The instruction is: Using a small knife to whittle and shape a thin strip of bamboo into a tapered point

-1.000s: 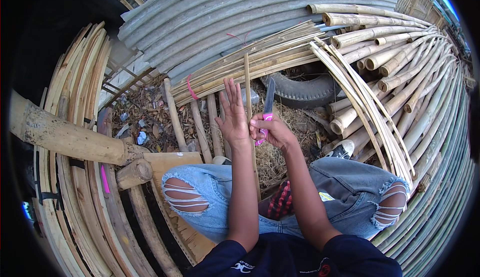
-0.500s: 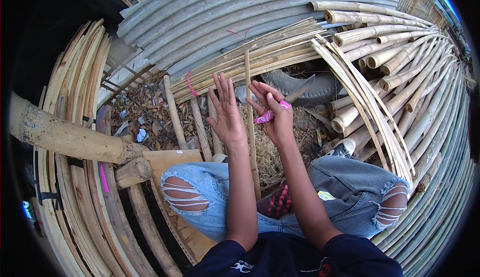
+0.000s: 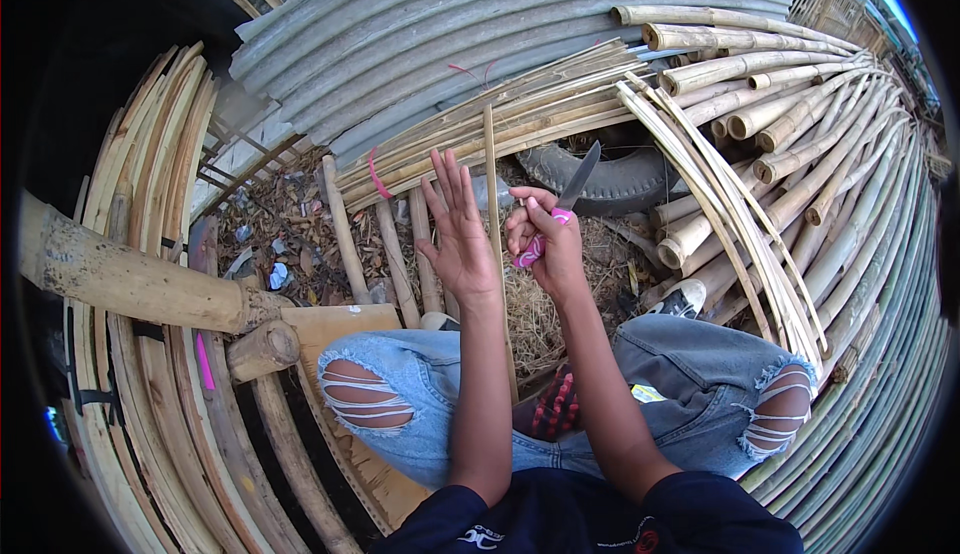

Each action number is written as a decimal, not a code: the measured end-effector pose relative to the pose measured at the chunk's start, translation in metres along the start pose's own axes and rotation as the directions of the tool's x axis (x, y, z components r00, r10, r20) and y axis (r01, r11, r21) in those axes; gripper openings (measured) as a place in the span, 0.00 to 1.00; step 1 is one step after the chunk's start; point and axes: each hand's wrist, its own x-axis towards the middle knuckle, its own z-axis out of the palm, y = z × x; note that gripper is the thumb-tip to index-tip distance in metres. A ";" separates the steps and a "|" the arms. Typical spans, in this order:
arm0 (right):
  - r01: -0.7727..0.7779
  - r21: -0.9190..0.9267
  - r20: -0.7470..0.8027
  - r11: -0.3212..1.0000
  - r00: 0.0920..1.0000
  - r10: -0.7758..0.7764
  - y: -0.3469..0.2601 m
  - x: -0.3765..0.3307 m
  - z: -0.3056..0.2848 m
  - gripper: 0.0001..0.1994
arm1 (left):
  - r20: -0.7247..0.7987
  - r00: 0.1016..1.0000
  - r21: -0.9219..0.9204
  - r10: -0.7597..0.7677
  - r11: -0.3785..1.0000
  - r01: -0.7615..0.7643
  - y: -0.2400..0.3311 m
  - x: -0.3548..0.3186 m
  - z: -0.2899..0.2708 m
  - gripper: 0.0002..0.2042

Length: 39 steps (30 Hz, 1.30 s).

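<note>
- Head view: the knife (image 3: 576, 184) is in front of the person, a little right of the middle, with its dark blade pointing up and to the right.
- The right hand (image 3: 553, 241) holds the knife. Its grip is curled around the pink handle (image 3: 532, 250), which has white marks on it.
- The thin bamboo strip (image 3: 492, 179) stands up between the two hands, nearly straight. Its low part goes down between the bent legs.
- The left hand (image 3: 464, 242) is flat and spread wide, with its palm showing. Its grip holds nothing. It is right next to the strip, but I cannot tell if they touch.
- The blue jeans (image 3: 690, 364) have big rips at both knees.
- Dry straw (image 3: 540, 329) and brown leaves (image 3: 300, 229) lie on the ground past the legs.
- An old black tire (image 3: 590, 182) lies behind the right hand.
- A long bundle of strips (image 3: 560, 114), with a pink tie (image 3: 376, 174) around it, lies in front of a wavy metal sheet (image 3: 480, 24).
- On the right is a big pile of round bamboo poles (image 3: 780, 166), with pale bent strips (image 3: 722, 194) beside it.
- On the left, a thick bamboo pole (image 3: 140, 269) crosses over a stack of long flat pieces (image 3: 150, 179).
</note>
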 end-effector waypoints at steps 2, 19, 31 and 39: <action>-0.313 0.393 0.515 0.865 0.854 0.075 -0.006 0.001 -0.008 0.15 | -0.027 0.999 0.055 0.033 0.998 -0.031 0.008 0.002 -0.007 0.38; -0.445 -0.291 -0.818 0.847 0.574 0.021 0.022 -0.053 -0.199 0.08 | -0.017 0.874 -0.056 0.486 -0.873 0.484 0.213 -0.065 -0.191 0.20; -0.500 -0.258 -0.771 0.827 0.622 0.136 0.021 -0.049 -0.181 0.08 | -0.633 0.724 0.489 0.275 -0.583 0.649 0.200 -0.034 -0.160 0.15; -0.214 -0.678 -0.541 0.703 0.793 -0.281 -0.027 0.013 -0.094 0.15 | -0.555 0.808 0.826 -0.196 -0.238 0.510 0.106 0.006 -0.101 0.20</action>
